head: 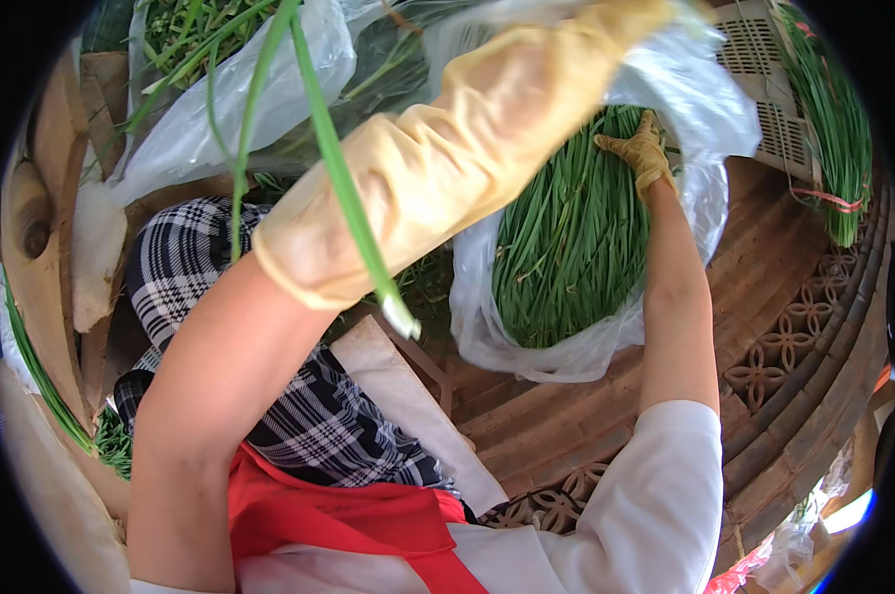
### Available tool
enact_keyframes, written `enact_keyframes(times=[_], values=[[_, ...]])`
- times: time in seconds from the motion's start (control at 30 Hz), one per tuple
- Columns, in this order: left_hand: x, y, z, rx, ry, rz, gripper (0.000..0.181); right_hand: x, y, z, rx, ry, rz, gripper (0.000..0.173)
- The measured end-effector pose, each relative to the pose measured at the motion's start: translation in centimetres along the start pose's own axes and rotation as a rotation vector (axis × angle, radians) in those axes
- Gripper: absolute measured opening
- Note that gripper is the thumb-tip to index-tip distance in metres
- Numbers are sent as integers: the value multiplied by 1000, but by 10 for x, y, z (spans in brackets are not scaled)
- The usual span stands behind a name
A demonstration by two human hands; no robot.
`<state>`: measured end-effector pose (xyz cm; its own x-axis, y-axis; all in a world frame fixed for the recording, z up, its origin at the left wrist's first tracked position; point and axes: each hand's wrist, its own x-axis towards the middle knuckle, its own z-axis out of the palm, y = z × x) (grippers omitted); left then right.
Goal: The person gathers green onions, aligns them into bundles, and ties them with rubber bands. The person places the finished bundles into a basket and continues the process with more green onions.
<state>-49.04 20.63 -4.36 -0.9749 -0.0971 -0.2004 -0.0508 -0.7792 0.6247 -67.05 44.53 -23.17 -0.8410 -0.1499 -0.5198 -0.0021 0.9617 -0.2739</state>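
My left arm, in a long yellow rubber glove, reaches across the view to the upper right. My left hand (633, 18) is blurred and cut by the top edge, so its fingers cannot be made out. Below it, a clear plastic bag (548, 364) stands open, filled with long green leaves like garlic chives (566, 252). My right hand (643, 152), also gloved, rests on the leaves at the bag's right side, thumb and a finger spread; its other fingers are hard to see. A green leaf stalk (336, 160) with a white end hangs close to the camera, before my left forearm.
A plastic sheet (269, 96) with cut green scraps (195, 44) lies upper left. Right are a pale plastic crate (778, 134) and a tied leaf bundle (837, 156). Brick floor (536, 416) and openwork tiles (782, 341) run below. Wooden boards (54, 223) stand left.
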Motion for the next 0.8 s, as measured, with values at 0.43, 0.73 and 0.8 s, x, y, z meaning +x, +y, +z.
enact_keyframes(times=[0.43, 0.73, 0.8], values=[[2, 17, 2, -43, -65, 7, 51, -18, -8, 47, -771, 285, -168, 88], [9, 24, 22, -57, -115, 26, 50, 4, 15, 51, -254, 139, -191, 59], [10, 24, 22, -61, -105, 32, 50, 3, 20, 42, -113, 151, -149, 70]])
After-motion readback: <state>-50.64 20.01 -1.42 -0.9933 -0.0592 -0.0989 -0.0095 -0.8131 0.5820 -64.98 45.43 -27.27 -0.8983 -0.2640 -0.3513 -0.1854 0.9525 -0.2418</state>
